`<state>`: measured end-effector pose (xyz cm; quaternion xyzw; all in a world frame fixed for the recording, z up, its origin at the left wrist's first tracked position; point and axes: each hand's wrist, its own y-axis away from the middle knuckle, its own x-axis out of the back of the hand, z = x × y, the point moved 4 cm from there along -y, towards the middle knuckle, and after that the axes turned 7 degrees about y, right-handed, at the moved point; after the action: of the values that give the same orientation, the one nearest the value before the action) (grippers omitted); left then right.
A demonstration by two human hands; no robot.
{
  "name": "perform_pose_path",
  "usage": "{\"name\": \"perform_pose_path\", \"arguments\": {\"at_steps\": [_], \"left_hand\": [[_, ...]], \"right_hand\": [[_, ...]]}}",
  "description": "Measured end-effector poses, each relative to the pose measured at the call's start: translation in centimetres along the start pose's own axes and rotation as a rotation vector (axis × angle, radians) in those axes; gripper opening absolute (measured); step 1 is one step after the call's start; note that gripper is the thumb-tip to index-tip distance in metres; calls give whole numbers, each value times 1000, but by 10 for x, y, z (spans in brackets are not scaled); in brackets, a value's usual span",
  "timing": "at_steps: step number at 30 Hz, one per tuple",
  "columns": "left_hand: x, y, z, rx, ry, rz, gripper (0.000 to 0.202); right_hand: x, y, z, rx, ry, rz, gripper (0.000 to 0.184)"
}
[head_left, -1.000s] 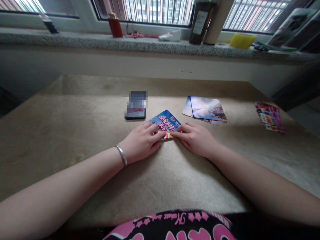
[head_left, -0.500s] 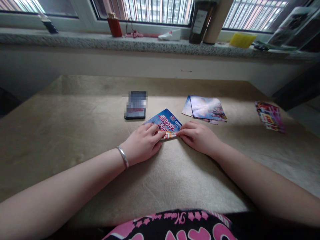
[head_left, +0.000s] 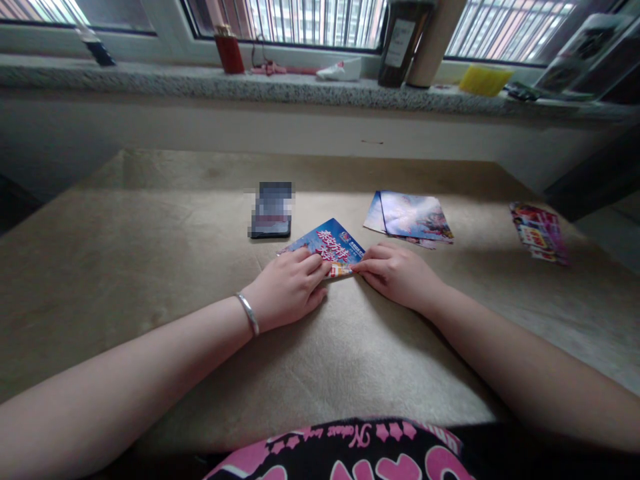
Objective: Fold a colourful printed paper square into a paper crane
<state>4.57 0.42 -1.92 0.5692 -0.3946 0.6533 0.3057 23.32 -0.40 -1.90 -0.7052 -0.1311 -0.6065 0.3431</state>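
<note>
A blue printed leaflet (head_left: 333, 243) with red-and-white lettering lies folded on the table in front of me. Across its lower left edge my left hand (head_left: 287, 287) rests palm down, fingers stretched out over the paper and covering part of it. My right hand (head_left: 400, 275) has thumb and fingers closed in a pinch at the leaflet's right corner. A silver bangle (head_left: 247, 313) circles my left wrist.
Behind the leaflet to the left lies a phone (head_left: 273, 213), its screen blurred. Loose printed sheets (head_left: 417, 217) overlap behind my right hand; red and purple printed papers (head_left: 540, 233) lie far right. Bottles and small items line the stone windowsill (head_left: 300, 90).
My left hand has shifted very slightly on the leaflet, and more of the leaflet's left corner shows past the fingers. My right hand stays at the right corner.
</note>
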Motion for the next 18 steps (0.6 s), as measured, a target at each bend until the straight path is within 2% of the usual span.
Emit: {"name": "perform_pose_path", "arguments": {"at_steps": [4,11,18], "left_hand": [[1,-1,3,24,16,-14,44],[0,0,4,33,22,-17,42],[-1,0,3,15,20,5,44]], "right_hand": [[2,0,-2,8,45,-15,21],[4,2,9,-35,-95,-16,16],[10,6,19,-32,-135,-34,17]]}}
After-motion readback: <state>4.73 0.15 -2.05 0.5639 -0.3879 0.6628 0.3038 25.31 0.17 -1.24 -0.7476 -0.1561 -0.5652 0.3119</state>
